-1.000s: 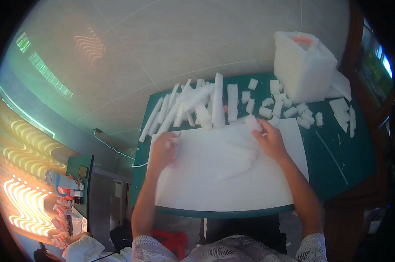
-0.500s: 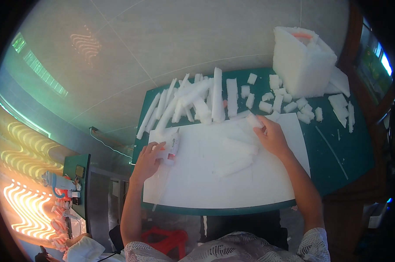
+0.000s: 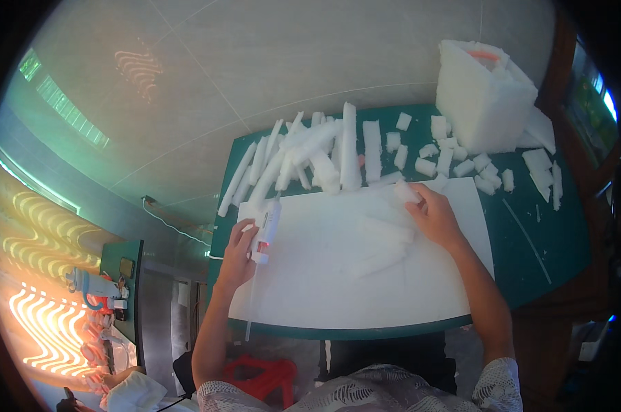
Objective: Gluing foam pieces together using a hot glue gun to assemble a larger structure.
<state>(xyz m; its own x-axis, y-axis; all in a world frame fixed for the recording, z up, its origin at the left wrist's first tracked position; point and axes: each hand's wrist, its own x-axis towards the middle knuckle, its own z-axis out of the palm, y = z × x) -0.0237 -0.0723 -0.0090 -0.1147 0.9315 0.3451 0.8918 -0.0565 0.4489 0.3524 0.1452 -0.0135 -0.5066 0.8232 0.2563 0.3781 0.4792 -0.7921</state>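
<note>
A large white foam board [image 3: 338, 288] lies on a green table [image 3: 551, 233]. My left hand [image 3: 238, 250] grips a white glue gun [image 3: 266, 230] at the board's left edge, its nozzle pointing away from me. My right hand [image 3: 431, 216] rests near the board's far edge and holds a small white foam piece [image 3: 404, 191]. Flat foam pieces [image 3: 382, 240] lie on the board between my hands.
Long white foam strips [image 3: 303, 154] are piled at the table's far left. Several small foam blocks [image 3: 448, 154] are scattered at the far middle. A big foam box [image 3: 482, 96] stands at the far right, with offcuts [image 3: 540, 172] beside it. A cord [image 3: 170, 220] runs across the tiled floor.
My left hand left the board's surface, moved to its left edge and picked up the glue gun. My right hand stayed near the far edge with the foam piece.
</note>
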